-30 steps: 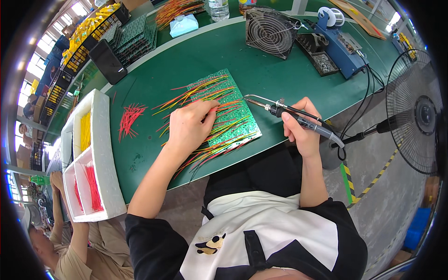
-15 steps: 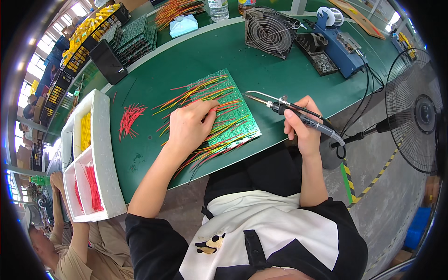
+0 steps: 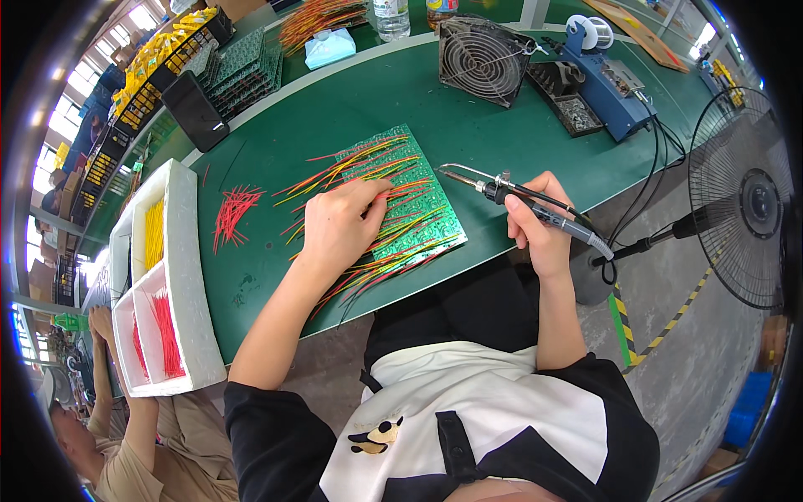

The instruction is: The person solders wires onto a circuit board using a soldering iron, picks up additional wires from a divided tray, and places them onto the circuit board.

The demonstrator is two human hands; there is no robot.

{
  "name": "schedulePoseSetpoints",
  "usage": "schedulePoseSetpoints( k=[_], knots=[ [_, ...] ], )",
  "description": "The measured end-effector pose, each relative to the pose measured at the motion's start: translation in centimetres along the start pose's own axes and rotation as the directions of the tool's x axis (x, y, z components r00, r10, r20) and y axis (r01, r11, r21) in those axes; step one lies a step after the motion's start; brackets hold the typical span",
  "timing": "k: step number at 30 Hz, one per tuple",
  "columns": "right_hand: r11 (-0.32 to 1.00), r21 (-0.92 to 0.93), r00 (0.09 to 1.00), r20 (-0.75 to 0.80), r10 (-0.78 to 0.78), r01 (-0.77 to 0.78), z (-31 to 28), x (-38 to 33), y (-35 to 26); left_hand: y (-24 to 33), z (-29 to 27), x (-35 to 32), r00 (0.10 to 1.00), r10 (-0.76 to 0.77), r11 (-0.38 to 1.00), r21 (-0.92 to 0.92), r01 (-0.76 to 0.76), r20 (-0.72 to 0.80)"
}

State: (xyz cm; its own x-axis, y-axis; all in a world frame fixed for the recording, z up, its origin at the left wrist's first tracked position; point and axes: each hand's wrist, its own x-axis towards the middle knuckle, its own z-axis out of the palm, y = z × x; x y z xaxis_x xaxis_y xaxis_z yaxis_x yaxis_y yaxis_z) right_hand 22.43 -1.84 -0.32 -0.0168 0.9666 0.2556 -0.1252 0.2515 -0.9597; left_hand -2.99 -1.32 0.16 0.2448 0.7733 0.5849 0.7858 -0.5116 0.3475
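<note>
My left hand lies over a green circuit board panel. Thumb and forefinger are pinched together at a red wire, whose gripped end is mostly hidden by the fingers. Rows of red, yellow and dark wires lie across the panel and stick out past its left side. In my right hand is a soldering iron with a thin curved feed tube fixed along it. Its tip points left and sits just off the panel's right edge, apart from the board.
Loose red wires lie left of the panel, beside a white foam box of yellow and red wires. Beyond are a phone, a small square fan and a blue solder feeder. A standing fan is at right; a co-worker sits at left.
My right hand and the soldering iron have shifted very slightly left. My left hand stays in place on the wires.
</note>
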Motion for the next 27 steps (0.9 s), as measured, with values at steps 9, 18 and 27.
schedulePoseSetpoints(
  k=[9, 18, 27],
  knots=[
    [0.999, 0.036, 0.998, -0.061, -0.001, 0.003, 0.0, 0.0, -0.2, 0.7, -0.8, 0.6, 1.0, 0.01, 0.999, 0.034, -0.011, 0.013],
    [0.998, 0.051, 0.995, -0.099, -0.034, 0.04, -0.3, 0.1, 0.5, -0.6, -3.2, 1.5, 0.984, 0.049, 0.965, 0.262, -0.003, -0.17],
    [0.992, 0.093, 0.984, -0.162, -0.069, 0.085, -0.5, 0.3, 0.9, 2.7, -3.2, 0.8, 0.996, 0.004, 0.997, 0.072, 0.003, -0.087]
  ],
)
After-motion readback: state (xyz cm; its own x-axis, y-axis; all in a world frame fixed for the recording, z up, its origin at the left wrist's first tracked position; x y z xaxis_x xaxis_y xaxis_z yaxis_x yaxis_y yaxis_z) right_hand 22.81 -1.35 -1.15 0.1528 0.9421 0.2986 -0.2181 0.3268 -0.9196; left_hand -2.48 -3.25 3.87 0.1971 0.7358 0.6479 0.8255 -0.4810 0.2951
